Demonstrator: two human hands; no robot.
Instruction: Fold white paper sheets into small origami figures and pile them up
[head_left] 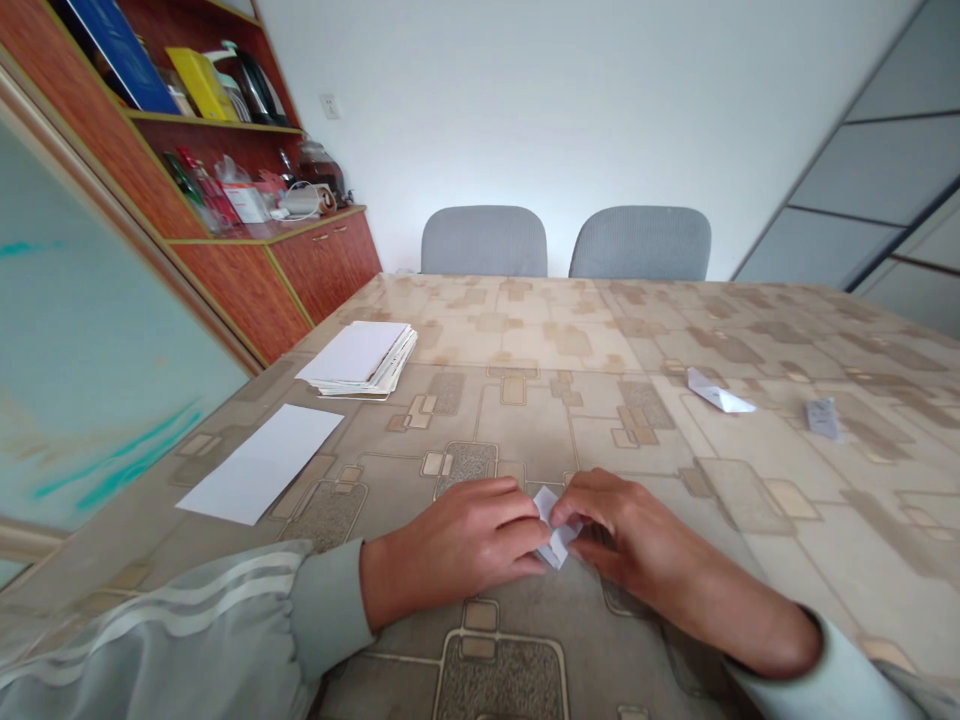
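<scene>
A small folded piece of white paper (556,548) sits between my two hands, low over the near middle of the table. My left hand (476,535) has its fingers closed on the paper's left side. From the other side, my right hand (626,520) pinches the paper with thumb and fingers. Parts of the paper are hidden behind the fingers. To the left lies a flat white sheet (262,465), and beyond it a stack of white paper (358,358). On the right rest a folded white paper piece (718,392) and a small greyish folded piece (823,418).
The table (517,660) has a patterned tan cover. Two grey chairs (484,240) stand at its far edge, before a white wall. A reddish wooden cabinet (277,270) with bottles, boxes and a kettle is at the back left. A glass panel (97,330) borders the left side.
</scene>
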